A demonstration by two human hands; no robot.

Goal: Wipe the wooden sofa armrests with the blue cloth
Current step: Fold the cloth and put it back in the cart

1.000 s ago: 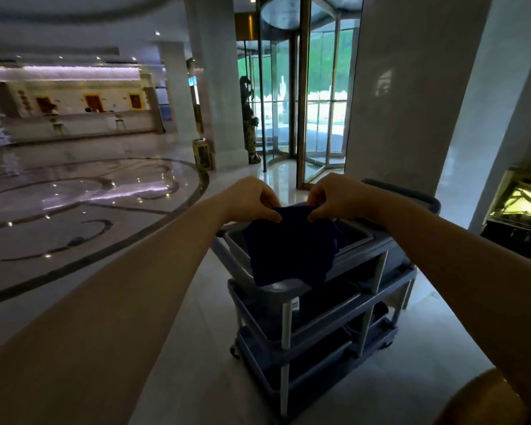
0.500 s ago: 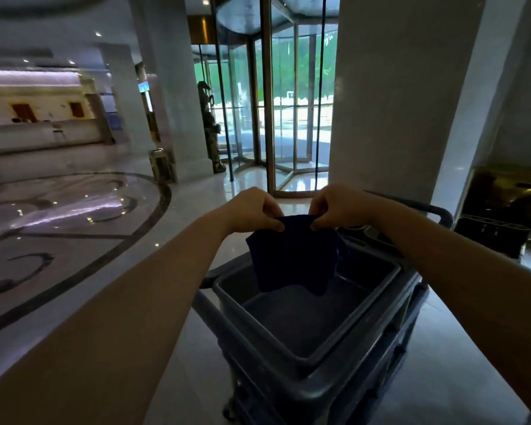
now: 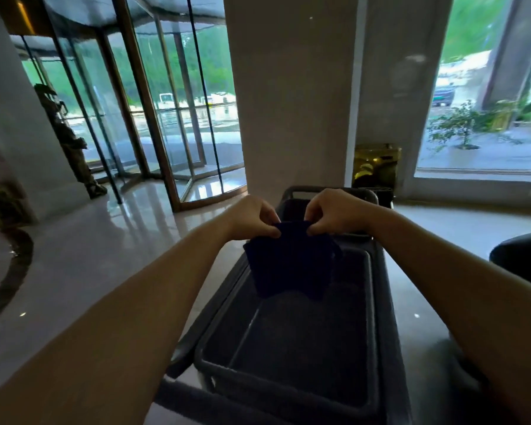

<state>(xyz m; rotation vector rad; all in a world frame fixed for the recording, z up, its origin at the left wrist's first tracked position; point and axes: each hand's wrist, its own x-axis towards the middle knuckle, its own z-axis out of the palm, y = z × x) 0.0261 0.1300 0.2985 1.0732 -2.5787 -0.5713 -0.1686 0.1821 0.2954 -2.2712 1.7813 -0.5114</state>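
A dark blue cloth (image 3: 292, 262) hangs by its top edge above the tub of a grey service cart (image 3: 377, 326). My left hand (image 3: 253, 217) pinches the cloth's upper left corner and my right hand (image 3: 334, 211) pinches its upper right corner. Both arms reach forward over the cart. No wooden sofa armrest shows in the head view.
A wide white pillar (image 3: 292, 96) stands just behind the cart. A glass revolving door (image 3: 154, 118) and a dark statue (image 3: 71, 142) are at the left. A gold bin (image 3: 376, 165) sits by the window at the right, and a dark rounded object (image 3: 518, 259) lies at the right edge.
The view has swung to the right and drawn closer to the cart, so its tub now lies straight below my hands. Both hands keep the same hold on the cloth.
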